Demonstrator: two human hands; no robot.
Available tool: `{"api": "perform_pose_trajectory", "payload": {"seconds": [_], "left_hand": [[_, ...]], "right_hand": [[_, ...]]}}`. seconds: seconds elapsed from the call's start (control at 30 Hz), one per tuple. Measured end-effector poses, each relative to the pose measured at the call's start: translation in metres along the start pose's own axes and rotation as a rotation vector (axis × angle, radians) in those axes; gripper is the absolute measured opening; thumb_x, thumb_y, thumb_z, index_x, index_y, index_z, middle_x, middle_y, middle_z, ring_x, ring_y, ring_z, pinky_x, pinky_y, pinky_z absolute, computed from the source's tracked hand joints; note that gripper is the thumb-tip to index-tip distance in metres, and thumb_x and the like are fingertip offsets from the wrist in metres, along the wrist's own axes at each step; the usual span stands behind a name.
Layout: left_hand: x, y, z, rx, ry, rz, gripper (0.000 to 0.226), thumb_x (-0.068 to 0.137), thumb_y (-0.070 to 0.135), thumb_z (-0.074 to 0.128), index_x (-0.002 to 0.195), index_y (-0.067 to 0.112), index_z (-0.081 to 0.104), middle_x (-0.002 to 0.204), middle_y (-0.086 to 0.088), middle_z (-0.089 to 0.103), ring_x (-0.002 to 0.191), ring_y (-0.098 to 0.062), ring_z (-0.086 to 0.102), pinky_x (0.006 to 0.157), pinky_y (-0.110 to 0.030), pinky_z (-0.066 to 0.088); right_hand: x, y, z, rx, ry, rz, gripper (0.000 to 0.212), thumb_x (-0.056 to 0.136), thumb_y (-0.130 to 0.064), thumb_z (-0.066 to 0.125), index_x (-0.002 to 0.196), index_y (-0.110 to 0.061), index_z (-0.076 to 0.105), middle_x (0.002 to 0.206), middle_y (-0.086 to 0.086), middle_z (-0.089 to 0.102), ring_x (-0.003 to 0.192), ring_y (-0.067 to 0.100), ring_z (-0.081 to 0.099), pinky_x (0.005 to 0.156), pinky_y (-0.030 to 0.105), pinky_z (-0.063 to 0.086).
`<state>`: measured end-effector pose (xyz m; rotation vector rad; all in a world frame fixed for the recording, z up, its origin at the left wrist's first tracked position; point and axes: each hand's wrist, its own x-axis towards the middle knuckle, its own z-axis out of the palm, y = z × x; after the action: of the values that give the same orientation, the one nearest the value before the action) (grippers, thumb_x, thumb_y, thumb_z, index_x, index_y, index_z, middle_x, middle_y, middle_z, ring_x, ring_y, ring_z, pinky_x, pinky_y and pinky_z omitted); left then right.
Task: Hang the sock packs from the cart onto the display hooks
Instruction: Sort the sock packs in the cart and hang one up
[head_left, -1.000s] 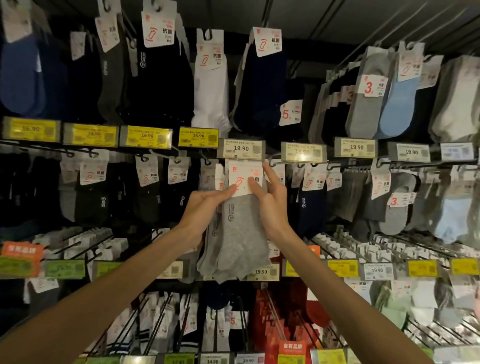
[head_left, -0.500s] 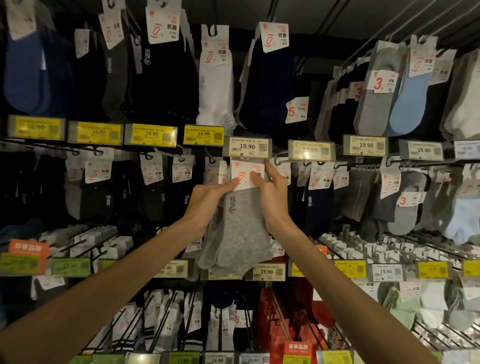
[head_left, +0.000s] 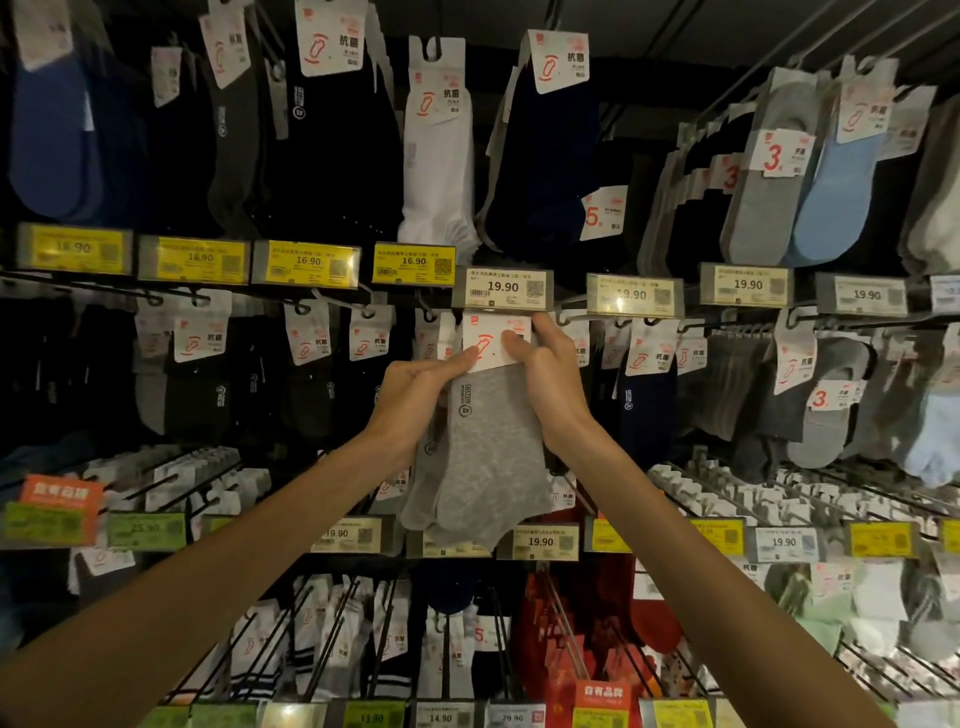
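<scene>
Had both arms stretched up, grey sock pack (head_left: 493, 447) right under the 19.90 price tag (head_left: 503, 287), card top pinched with left hand (head_left: 415, 395), other side clamped in right hand (head_left: 553, 389).

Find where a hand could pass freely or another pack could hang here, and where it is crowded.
Freest: the bare hook rods at lower left, between the orange sign and the grey sock pack. Crowded: the row under the 19.90 tag, where the left hand and right hand grip that pack between tightly hung neighbours.
</scene>
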<state>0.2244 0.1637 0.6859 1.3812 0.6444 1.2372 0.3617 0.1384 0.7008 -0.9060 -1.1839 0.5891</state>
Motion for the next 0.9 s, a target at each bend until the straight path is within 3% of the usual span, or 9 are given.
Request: {"api": "perform_pose_trajectory", "payload": {"seconds": [0.13,0.3,0.53,0.67,0.9], "left_hand": [[0.000,0.002,0.001,0.025,0.010,0.016,0.021,0.090,0.029,0.069,0.097,0.010,0.077,0.092,-0.006,0.077,0.085,-0.018,0.074,0.071,-0.024,0.055],[0.002,0.003,0.004,0.087,0.041,0.027,0.022,0.089,0.030,0.071,0.092,0.010,0.077,0.089,-0.006,0.077,0.083,-0.019,0.074,0.070,-0.024,0.055],[0.003,-0.001,0.007,0.071,0.077,-0.010,0.020,0.088,0.028,0.072,0.091,0.008,0.077,0.087,-0.006,0.077,0.079,-0.018,0.073,0.062,-0.021,0.053],[0.003,0.001,0.006,0.069,0.072,-0.011,0.020,0.088,0.028,0.072,0.093,0.009,0.077,0.089,-0.006,0.077,0.082,-0.018,0.073,0.067,-0.022,0.054],[0.003,0.004,0.007,0.044,0.063,-0.028,0.022,0.087,0.027,0.074,0.094,0.007,0.077,0.089,-0.007,0.077,0.081,-0.020,0.073,0.062,-0.021,0.056]], "right_hand": [[0.003,0.002,0.001,0.070,0.045,0.007,0.027,0.096,-0.014,0.056,0.122,-0.022,0.058,0.109,-0.004,0.071,0.100,0.013,0.069,0.088,0.037,0.057],[0.013,0.000,-0.002,0.062,0.052,0.023,0.028,0.096,-0.017,0.058,0.123,-0.025,0.054,0.111,-0.003,0.068,0.100,0.013,0.068,0.087,0.033,0.057],[0.037,-0.013,-0.001,0.032,0.043,0.117,0.021,0.097,-0.009,0.054,0.111,-0.024,0.060,0.100,0.002,0.071,0.081,0.013,0.069,0.067,0.028,0.059],[0.045,-0.013,-0.001,0.059,0.064,0.164,0.017,0.096,-0.010,0.059,0.097,-0.027,0.063,0.098,0.007,0.072,0.080,0.019,0.071,0.070,0.036,0.059],[0.049,-0.008,0.002,0.057,0.119,0.051,0.024,0.091,0.000,0.060,0.111,-0.013,0.062,0.103,0.010,0.072,0.088,0.023,0.071,0.071,0.037,0.060]]}}
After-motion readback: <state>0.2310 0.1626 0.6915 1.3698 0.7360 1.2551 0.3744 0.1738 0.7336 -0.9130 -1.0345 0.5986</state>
